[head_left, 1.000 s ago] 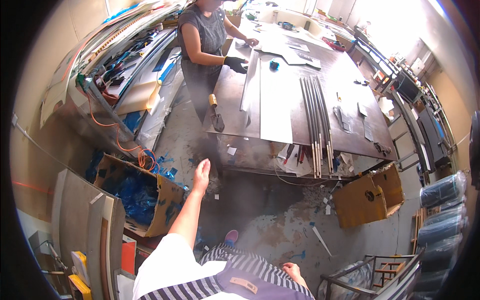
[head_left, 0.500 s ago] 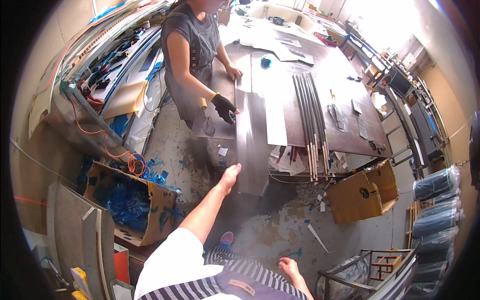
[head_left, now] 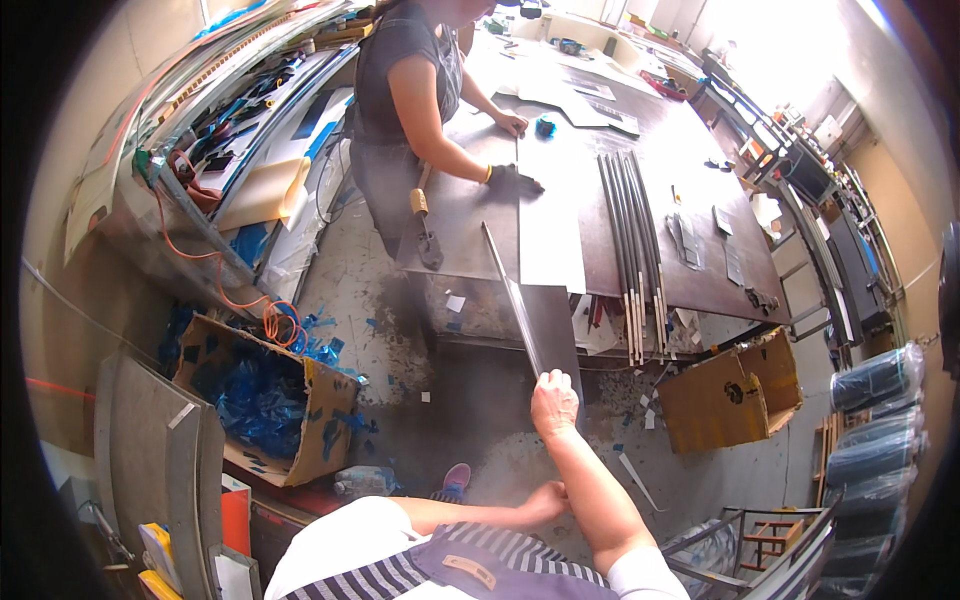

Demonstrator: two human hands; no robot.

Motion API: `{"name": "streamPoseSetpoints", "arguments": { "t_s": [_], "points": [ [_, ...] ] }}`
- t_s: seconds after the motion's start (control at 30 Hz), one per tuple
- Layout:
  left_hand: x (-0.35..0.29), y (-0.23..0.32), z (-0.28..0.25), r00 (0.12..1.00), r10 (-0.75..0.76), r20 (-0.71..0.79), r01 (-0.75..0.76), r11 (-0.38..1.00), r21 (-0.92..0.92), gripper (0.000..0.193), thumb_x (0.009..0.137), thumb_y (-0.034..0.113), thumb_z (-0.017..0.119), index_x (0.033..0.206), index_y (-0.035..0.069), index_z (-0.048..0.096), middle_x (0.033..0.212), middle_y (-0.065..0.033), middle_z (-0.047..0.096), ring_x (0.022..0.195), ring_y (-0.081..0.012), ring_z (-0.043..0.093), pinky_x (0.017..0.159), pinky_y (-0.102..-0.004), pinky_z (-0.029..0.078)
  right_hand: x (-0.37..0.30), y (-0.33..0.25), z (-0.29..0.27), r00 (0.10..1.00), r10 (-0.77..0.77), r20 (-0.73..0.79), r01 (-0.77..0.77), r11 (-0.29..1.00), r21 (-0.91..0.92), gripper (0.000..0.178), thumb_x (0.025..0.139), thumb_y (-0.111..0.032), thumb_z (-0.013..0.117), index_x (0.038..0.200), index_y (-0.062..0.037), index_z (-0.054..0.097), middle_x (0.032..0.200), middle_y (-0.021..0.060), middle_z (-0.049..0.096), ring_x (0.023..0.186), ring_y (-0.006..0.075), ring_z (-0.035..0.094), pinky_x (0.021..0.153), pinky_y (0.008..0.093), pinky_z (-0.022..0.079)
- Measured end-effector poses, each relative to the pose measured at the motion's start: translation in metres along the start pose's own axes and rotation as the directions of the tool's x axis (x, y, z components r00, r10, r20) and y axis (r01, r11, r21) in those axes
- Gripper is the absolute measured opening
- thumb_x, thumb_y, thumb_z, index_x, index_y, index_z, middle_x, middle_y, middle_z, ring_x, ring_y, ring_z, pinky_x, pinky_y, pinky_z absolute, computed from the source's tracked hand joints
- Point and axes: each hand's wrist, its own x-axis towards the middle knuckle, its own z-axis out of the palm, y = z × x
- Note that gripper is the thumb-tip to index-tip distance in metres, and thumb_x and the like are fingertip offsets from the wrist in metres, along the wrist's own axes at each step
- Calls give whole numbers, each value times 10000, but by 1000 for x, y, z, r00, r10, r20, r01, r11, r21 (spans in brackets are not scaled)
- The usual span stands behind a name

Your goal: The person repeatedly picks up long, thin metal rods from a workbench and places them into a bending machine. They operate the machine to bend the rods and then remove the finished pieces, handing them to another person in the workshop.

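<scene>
My right hand [head_left: 555, 405] is closed on the near end of a long dark sheet panel [head_left: 553, 325]. A bright, narrow edge runs along the panel, which is tilted, its far part over the work table [head_left: 455, 225] and its near part past the table's front edge. My left hand [head_left: 545, 500] is low in front of me, off the panel; its fingertips are hidden behind my right forearm. Across the table a co-worker's dark gloved hand [head_left: 515, 183] rests by a white strip [head_left: 550, 235], and the bare hand [head_left: 511, 124] is farther back.
Several dark rods [head_left: 630, 230] lie on the table, right of the white strip. A brush-like tool [head_left: 425, 230] is at its left edge. Cardboard boxes stand left [head_left: 300, 420], holding blue film, and right [head_left: 728, 395]. Wrapped rolls [head_left: 875, 430] are stacked far right.
The panel has turned onto its edge and shifted right. My left hand has let go and dropped toward me; my right hand has come up and gripped the near end. The co-worker's gloved hand moved right.
</scene>
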Motion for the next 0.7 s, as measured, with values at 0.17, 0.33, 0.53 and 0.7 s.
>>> {"name": "streamPoseSetpoints", "arguments": {
  "t_s": [0.17, 0.33, 0.53, 0.7],
  "points": [
    [-5, 22, -6, 937, -36, 346, -92, 934, 346, 316, 848, 238, 666, 1064, 7, 661, 1027, -147, 694, 980, -213, 640, 878, -354, 475, -56, 31, -19, 1000, -10, 8, 8, 987, 158, 132, 751, -162, 647, 825, -69, 591, 887, 94, 553, 890, 293, 594, 693, 420, 525],
    [-37, -7, -44, 940, 339, -22, -187, 570, 800, 307, 770, 117, 666, 1066, 44, 631, 996, -166, 626, 958, -339, 602, 866, -417, 484, -176, 85, -54, 977, -211, 37, 190, 932, 309, 197, 712, -164, 663, 873, -71, 599, 857, 91, 563, 853, 289, 587, 660, 413, 508],
    [-132, 26, -50, 679, 699, -224, 239, 79, 968, 680, 661, 117, 740, 1292, 113, 486, 1294, -103, 466, 1243, -286, 425, 1046, -451, 320, -290, 146, -76, 843, -535, 54, 491, 806, 331, 295, 653, -160, 718, 928, -103, 628, 814, 24, 559, 800, 207, 572, 659, 344, 503],
    [-216, -30, -20, 864, 382, -328, 408, -148, 901, 272, 636, 273, 755, 846, 137, 648, 904, -37, 667, 948, -216, 615, 851, -377, 423, -323, 170, -87, 630, -776, 25, 730, 602, 324, 275, 708, -171, 680, 971, -114, 624, 801, 11, 521, 806, 188, 556, 685, 318, 473]
  ]
}}
